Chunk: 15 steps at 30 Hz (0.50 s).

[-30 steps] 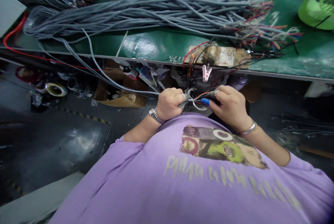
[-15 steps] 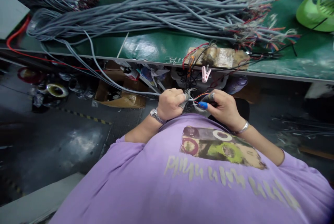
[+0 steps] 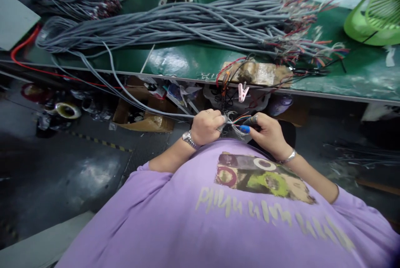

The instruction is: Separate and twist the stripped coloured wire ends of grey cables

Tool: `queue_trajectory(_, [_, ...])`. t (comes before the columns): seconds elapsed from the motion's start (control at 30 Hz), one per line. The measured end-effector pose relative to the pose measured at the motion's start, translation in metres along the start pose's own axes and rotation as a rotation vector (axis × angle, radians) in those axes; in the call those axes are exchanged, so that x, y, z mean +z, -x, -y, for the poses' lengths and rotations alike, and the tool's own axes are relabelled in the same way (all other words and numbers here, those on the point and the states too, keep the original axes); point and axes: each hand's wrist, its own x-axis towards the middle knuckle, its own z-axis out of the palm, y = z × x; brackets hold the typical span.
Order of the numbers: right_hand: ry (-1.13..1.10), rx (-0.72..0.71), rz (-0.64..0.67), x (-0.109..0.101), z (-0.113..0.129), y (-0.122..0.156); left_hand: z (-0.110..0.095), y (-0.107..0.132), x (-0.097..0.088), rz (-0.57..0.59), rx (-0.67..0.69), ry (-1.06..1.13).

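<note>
My left hand [image 3: 207,126] is closed round a grey cable [image 3: 165,113] close to its stripped end. Out of that end come thin coloured wires [image 3: 243,117] and frayed silvery strands [image 3: 240,132]. My right hand [image 3: 269,132] pinches at the wires, its thumb wearing a blue cover and a fingertip wrapped in something dark. Both hands are in front of my waist, below the bench edge, with a short gap between them. The fingers hide exactly which wires the right hand grips.
A long bundle of grey cables [image 3: 156,24] lies across the green bench [image 3: 175,58], frayed ends to the right. A pink clip [image 3: 243,92] hangs at the bench edge beside a taped block [image 3: 262,73]. A green fan [image 3: 371,14] stands right; a cardboard box [image 3: 143,120] sits below.
The view has shifted slightly, so the bench and hands appear a little lower. Both hands keep the same hold, and the coloured wires look slightly more fanned out.
</note>
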Motion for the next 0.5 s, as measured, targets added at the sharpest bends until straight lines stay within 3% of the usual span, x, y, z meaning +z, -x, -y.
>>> queue_trajectory(0.5, [-0.133, 0.04, 0.005, 0.0014, -0.0045, 0.0019, -0.0048, -0.0015, -0.001, 0.039, 0.014, -0.047])
